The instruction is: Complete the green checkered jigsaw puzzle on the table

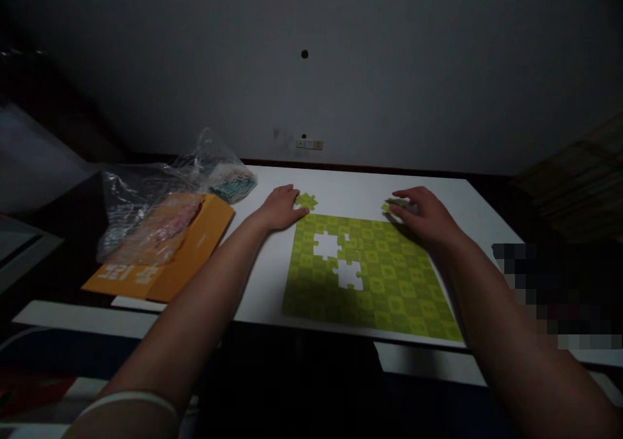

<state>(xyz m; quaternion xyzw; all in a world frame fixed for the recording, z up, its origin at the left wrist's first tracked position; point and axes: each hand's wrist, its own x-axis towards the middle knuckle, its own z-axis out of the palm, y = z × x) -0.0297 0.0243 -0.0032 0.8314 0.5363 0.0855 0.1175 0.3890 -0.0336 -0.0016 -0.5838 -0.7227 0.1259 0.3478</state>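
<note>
A green jigsaw puzzle (389, 296) with a checkered pattern lies mostly assembled on the white table, and white gaps show in its left half. Beyond its far left corner, my left hand (282, 208) has thumb and fingers closed around the edge of a green puzzle piece (307, 201) near the tabletop. My right hand (422, 217) is at the puzzle's far right corner, thumb and forefinger bent around another green puzzle piece (387, 207). The fingers partly cover that piece.
To the left, an orange envelope-like package (195, 260) lies under a clear plastic bag (136, 205). A second patterned item (231, 180) sits in plastic behind it. The white table (350, 192) ends near a grey wall with sockets (309, 145).
</note>
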